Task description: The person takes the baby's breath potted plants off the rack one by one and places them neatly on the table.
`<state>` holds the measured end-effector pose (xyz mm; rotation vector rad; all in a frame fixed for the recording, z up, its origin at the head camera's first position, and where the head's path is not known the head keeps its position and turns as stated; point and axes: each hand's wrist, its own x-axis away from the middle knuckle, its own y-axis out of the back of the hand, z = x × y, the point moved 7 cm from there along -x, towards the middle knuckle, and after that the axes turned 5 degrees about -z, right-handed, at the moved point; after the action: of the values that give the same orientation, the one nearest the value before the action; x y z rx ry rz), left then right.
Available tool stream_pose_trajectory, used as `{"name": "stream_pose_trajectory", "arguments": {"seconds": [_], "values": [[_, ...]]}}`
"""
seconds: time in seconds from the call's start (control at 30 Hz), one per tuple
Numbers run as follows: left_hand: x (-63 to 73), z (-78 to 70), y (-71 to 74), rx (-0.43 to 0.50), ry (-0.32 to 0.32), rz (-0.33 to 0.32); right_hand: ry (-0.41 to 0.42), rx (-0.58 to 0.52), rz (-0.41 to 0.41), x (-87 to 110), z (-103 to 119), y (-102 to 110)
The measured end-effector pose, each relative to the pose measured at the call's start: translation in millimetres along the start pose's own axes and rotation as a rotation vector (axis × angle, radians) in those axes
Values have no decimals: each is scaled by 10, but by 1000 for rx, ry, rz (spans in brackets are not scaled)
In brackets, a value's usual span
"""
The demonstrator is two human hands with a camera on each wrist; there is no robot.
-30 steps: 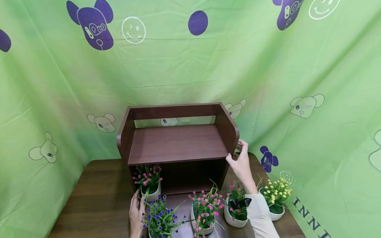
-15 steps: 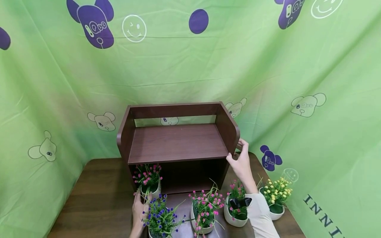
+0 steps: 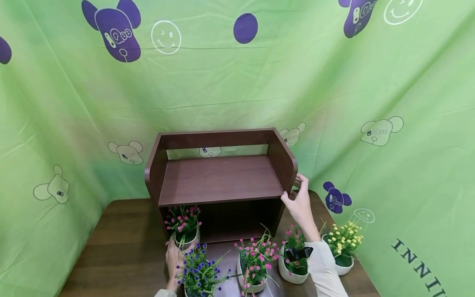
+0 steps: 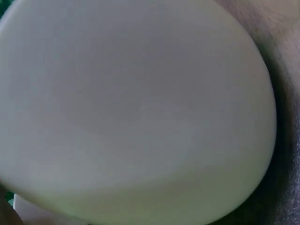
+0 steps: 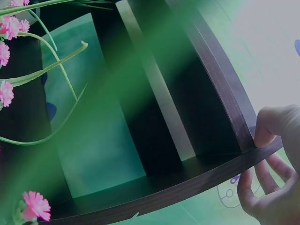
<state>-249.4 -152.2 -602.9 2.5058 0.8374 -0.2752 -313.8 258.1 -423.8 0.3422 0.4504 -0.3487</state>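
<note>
A white pot of dark pink artificial flowers (image 3: pixel 187 240) stands in the left front of the lower compartment of a dark brown wooden shelf (image 3: pixel 222 177). My left hand (image 3: pixel 173 259) holds this pot from its left and front, partly hidden behind blue flowers. In the left wrist view the smooth white pot (image 4: pixel 140 108) fills most of the picture. My right hand (image 3: pixel 299 204) grips the shelf's right side panel, thumb at the front edge and fingers on the outer face. The right wrist view shows the same right hand (image 5: pixel 276 164) pinching the panel (image 5: pixel 225 84).
In front of the shelf are a pot of blue flowers (image 3: pixel 200 272) and a pot of pink flowers (image 3: pixel 254 268). Another pink-flowered pot (image 3: pixel 293 264) sits beside my right forearm, with a yellow-flowered pot (image 3: pixel 343 247) farther right. Green printed cloth (image 3: pixel 222 82) hangs behind the table (image 3: pixel 115 243).
My left hand has moved up and to the right, from beside the dark pink flower pot to a hold on it. The right hand keeps its place on the shelf.
</note>
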Motion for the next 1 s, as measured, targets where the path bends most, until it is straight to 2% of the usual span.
{"name": "stream_pose_trajectory", "arguments": {"seconds": [0.23,0.4,0.6,0.87,1.0], "values": [[-10,-18,-11,-13,-7,-33,-1,-4,9,-5,24,0],[-9,-16,1,8,4,-40,-8,2,14,1,18,2],[3,-25,29,28,11,-83,-4,-2,9,7,34,6],[24,16,63,27,96,-106,-2,-6,11,5,35,0],[47,27,100,56,78,-111,-5,-3,5,5,33,2]]}}
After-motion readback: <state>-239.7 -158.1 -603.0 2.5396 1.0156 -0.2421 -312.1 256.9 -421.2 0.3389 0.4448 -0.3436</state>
